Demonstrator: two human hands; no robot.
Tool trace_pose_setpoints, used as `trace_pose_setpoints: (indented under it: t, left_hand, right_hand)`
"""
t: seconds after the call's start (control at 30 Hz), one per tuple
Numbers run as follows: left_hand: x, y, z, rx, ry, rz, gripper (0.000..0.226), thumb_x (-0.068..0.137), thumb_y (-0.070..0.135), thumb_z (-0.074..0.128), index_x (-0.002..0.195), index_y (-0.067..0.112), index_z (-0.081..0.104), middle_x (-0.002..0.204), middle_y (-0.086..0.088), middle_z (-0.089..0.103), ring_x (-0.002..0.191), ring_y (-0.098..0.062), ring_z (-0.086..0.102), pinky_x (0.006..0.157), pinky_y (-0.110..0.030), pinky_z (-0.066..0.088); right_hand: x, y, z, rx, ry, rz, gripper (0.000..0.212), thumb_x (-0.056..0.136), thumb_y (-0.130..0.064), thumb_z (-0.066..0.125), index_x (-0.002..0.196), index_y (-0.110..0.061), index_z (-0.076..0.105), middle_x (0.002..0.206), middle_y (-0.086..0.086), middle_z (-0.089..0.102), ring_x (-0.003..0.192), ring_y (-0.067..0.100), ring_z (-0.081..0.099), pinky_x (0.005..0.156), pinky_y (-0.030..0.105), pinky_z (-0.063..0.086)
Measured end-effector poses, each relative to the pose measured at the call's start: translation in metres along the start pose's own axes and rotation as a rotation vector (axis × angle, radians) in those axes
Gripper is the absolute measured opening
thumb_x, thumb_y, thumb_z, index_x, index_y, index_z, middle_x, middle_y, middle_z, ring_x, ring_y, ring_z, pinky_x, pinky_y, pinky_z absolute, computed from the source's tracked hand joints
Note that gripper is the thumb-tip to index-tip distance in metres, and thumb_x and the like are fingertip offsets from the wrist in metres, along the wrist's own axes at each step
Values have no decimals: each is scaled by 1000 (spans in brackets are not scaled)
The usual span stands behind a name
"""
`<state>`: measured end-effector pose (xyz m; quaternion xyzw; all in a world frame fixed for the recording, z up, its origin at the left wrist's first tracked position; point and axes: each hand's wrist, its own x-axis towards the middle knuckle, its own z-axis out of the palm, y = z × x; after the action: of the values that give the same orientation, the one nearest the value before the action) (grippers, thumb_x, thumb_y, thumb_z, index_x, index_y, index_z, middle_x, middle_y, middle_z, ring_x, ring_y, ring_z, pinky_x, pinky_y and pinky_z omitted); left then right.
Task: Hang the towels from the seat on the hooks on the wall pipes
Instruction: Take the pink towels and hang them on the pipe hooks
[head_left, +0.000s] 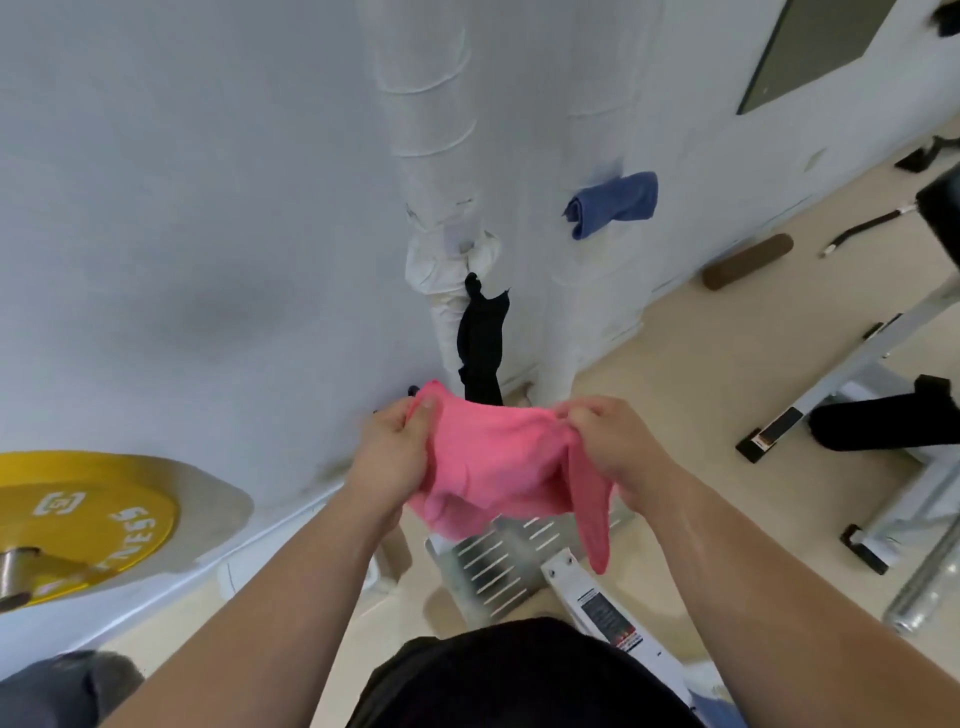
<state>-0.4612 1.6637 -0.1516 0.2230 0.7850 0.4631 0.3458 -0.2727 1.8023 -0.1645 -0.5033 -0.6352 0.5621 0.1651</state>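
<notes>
I have the pink towel (493, 467) up off the seat and stretched between both hands. The left hand (395, 447) pinches its upper corner with thumb and curled fingers (427, 410). The right hand (608, 441) pinches the bunched opposite edge, and 1 loose tail hangs below those fingers.

I judge this the spreading step, just ahead of hanging. 2 towels look done: the black towel (483, 338) hangs on the left pipe (431, 130) directly beyond my fingers, and the blue towel (613, 202) hangs on the right pipe (597, 291), up beyond the right fingers.

Next I need a free hook, and I cannot make 1 out; a small dark nub just beyond the left fingers may be 1, but it is too blurred to tell. The top edge must stay taut so a fold can catch.

A yellow weight plate (88, 514) sits well left of my left fingers, and a ribbed metal footplate (493, 566) lies below the towel. The black towel crowds the nearest reach.
</notes>
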Motion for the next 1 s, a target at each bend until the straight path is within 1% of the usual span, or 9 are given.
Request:
trace_pose_setpoints:
  t: [0.17, 0.23, 0.33, 0.43, 0.5, 0.57, 0.7, 0.83, 1.0]
  left_hand:
    - [-8, 13, 35, 75, 90, 65, 30, 105, 24, 46, 95, 34, 72, 89, 9, 75, 87, -14, 68, 84, -36, 54]
    - [-12, 21, 48, 57, 42, 71, 31, 105, 24, 48, 103, 35, 76, 97, 13, 78, 96, -9, 71, 94, -36, 55]
    - [-15, 34, 70, 39, -65, 74, 28, 104, 28, 50, 110, 27, 77, 105, 8, 78, 104, -11, 70, 104, -42, 51]
    - [-21, 49, 92, 8, -137, 80, 28, 105, 26, 50, 111, 22, 77, 109, 1, 78, 102, -8, 68, 103, -37, 51]
    - [-21, 55, 100, -41, -98, 90, 27, 105, 23, 51, 106, 23, 78, 105, 2, 78, 98, -10, 70, 94, -33, 52]
    - [-21, 60, 103, -86, -51, 84, 28, 104, 25, 52, 95, 21, 78, 93, -4, 79, 86, -18, 71, 84, -39, 55]
    - [-23, 66, 108, -131, -86, 71, 34, 106, 26, 48, 98, 15, 78, 95, -10, 79, 98, -30, 74, 88, -41, 58]
    - [-27, 71, 112, -176, -165, -6, 36, 108, 28, 43, 107, 13, 77, 100, -12, 79, 93, -25, 74, 75, -35, 55]
    - [-30, 78, 113, -279, -222, -98, 39, 108, 32, 40, 114, 16, 74, 107, -15, 77, 95, -31, 74, 86, -56, 57]
  right_hand:
    - [13, 8, -33, 73, -146, 60, 32, 94, -4, 48, 102, -22, 73, 106, -2, 72, 106, 15, 65, 96, 35, 53]
    - [13, 10, -37, 75, -183, 18, 26, 93, -3, 53, 99, -20, 72, 101, 1, 74, 98, 18, 69, 89, 34, 57]
    - [4, 4, -26, 255, -194, -22, 12, 92, 1, 62, 97, -10, 66, 89, 5, 72, 77, 16, 66, 65, 20, 52]
    - [-2, -9, -18, 448, -83, -14, 5, 91, 1, 64, 94, -2, 68, 81, 8, 70, 71, 11, 65, 63, 19, 53]
    - [-1, -16, -21, 578, -119, 44, 21, 94, 6, 49, 98, 2, 70, 86, 15, 72, 79, 18, 67, 75, 31, 59]
    - [-2, -21, -28, 655, -206, 23, 37, 93, 14, 38, 103, 0, 71, 92, 16, 74, 86, 23, 70, 85, 34, 58]
    - [-3, -17, -39, 415, -213, -228, 36, 88, 12, 59, 110, -13, 75, 101, 4, 78, 97, 18, 73, 92, 27, 57]
    - [-3, -11, -51, 252, -122, -298, 31, 77, -9, 85, 104, -22, 77, 86, 3, 76, 79, 15, 69, 78, 26, 58]
    - [-5, -16, -58, 152, -56, -428, 16, 82, -11, 81, 91, -23, 73, 77, -4, 68, 71, 7, 61, 71, 22, 54]
